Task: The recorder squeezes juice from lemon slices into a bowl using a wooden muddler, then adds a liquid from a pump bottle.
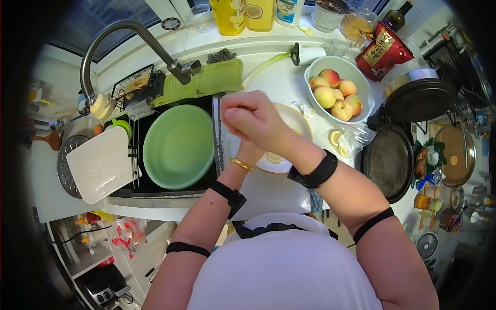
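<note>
My right hand (257, 118) is curled with its fingers folded, above the counter between the sink and a plate. Right beneath it is my left hand (250, 147), a gold bangle (241, 164) on its wrist; its fingers are mostly hidden, and what either hand holds cannot be seen. Behind my right forearm lies a white plate with a yellow rim (311, 130), holding lemon slices (274, 157). Left of my hands, a green plastic basin (178, 147) with liquid stands in the dark sink. More lemon slices (338, 142) lie with a clear plastic bag (358, 135).
A pale blue bowl of peaches (370, 89) stands back right, near a scallion (267, 68) and dark pans (389, 162). The faucet (131, 25) arches over the sink's back left. A white cutting board (102, 164) rests at the sink's left edge.
</note>
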The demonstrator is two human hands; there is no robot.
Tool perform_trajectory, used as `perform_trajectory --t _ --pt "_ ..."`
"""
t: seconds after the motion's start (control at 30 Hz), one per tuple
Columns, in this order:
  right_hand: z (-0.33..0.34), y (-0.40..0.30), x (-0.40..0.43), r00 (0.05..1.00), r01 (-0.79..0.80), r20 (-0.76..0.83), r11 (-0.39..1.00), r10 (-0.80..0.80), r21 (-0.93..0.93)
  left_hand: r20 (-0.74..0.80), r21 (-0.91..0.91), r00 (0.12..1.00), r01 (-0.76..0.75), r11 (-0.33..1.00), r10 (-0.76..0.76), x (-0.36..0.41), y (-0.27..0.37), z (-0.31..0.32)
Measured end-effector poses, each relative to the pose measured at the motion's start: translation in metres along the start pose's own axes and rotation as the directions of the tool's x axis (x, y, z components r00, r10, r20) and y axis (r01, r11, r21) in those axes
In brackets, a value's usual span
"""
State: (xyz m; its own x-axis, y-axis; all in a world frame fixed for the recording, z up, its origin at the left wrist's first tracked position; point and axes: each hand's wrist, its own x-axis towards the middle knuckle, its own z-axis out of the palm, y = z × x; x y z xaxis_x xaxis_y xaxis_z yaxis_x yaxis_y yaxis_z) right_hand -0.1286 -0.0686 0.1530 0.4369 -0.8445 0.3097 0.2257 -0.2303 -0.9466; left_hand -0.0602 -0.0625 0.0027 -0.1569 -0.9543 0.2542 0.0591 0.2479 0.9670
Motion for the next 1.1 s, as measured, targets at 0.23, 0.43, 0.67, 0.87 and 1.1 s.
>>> perform_trajectory --t 0.23,0.43,0.67,0.87,1.1 --pt "-0.024 -0.006 -0.023 0.983 0.047 -0.181 0.993 -0.028 0.105 0.093 -0.004 0.994 0.066 0.998 -0.065 0.0 0.011 -0.002" --pt "-0.005 0.002 -0.007 0.995 0.05 -0.095 0.994 -0.041 0.095 0.038 0.237 0.997 -0.072 0.969 0.065 0.001 0.005 0.002" --pt "-0.028 -0.008 -0.023 0.988 -0.065 -0.125 0.981 0.089 0.184 -0.039 0.261 0.981 -0.176 0.949 0.192 0.0 0.01 0.011" --pt "-0.033 -0.016 -0.022 0.977 0.005 -0.212 0.978 0.04 0.207 0.081 0.281 0.99 -0.134 0.95 0.116 0.012 0.031 0.011" --pt "-0.042 -0.028 -0.017 0.98 0.067 -0.195 0.979 -0.028 0.194 0.181 0.222 0.983 -0.034 0.975 -0.007 0.024 0.017 -0.002"
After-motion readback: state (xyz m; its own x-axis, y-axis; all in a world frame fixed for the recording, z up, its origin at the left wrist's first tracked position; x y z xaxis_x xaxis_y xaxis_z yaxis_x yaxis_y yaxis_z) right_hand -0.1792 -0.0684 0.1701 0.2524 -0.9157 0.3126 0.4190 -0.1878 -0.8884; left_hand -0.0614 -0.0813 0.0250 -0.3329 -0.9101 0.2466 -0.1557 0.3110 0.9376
